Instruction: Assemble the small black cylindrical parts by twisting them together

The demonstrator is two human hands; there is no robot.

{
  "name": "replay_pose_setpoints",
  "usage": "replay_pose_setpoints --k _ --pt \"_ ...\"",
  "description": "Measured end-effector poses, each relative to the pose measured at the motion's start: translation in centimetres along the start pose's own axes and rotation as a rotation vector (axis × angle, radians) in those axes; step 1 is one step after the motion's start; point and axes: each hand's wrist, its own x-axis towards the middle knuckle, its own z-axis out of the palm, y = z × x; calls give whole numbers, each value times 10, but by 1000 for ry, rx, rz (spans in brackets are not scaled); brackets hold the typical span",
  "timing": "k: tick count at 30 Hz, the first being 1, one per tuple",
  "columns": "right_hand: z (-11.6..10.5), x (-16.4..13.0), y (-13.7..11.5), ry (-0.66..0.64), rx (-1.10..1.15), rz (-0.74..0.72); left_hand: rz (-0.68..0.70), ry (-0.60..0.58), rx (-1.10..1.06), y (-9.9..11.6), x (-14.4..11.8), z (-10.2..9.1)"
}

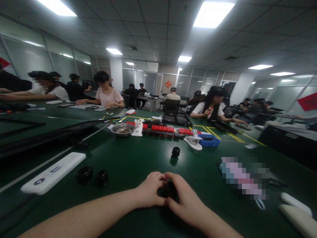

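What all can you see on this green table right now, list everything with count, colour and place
black round part: 1, black, held between both hands
loose round parts: 3, black, two front left, one centre
flat device: 1, white, front left
metal bowl: 1, silver, middle
bin: 1, blue, middle right
red blocks: a row, red, middle
table: 1, green
co-workers: several, seated behind
left hand: 1, on the part
right hand: 1, on the part

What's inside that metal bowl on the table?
The metal bowl holds a heap of small dark pieces, too small to identify. Its near rim hides whatever lies at the bottom.
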Motion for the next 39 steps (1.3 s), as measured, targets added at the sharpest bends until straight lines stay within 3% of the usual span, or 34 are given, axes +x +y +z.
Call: replay_pose_setpoints --k 7,15,22,29,35,39 --pt "2 4 7 91 -61 176 9 13 -12 2 0 -1" --pt "-1 -1 -1 3 13 -4 6 4 -13 1 0 -2" --pt "2 4 7 84 -35 171 -20 -4 -19 6 0 -5" --pt "0 -2 0 11 16 -10 7 -3 1 0 1 0" --pt "2 2 7 107 -55 153 -11 -19 1 0 0 -1" --pt "2 1 4 11 28 65 0 -5 6 1 0 -2"
